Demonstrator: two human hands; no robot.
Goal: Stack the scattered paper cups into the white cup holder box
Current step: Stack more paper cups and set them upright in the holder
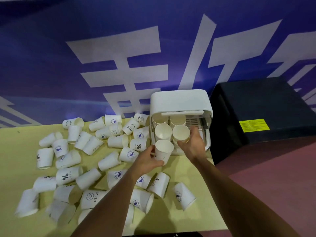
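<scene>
Grips: left grip [148,159] holds one cup [163,151]; right grip [191,142] holds one of four in box [179,101].

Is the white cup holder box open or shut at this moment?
Open: the cup holder box has its front uncovered, and stacked cups show inside.

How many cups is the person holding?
2: an upright cup in the left hand, before the white box; a second cup in the right hand, at the box's front right. Nested cups could be hidden.
</scene>
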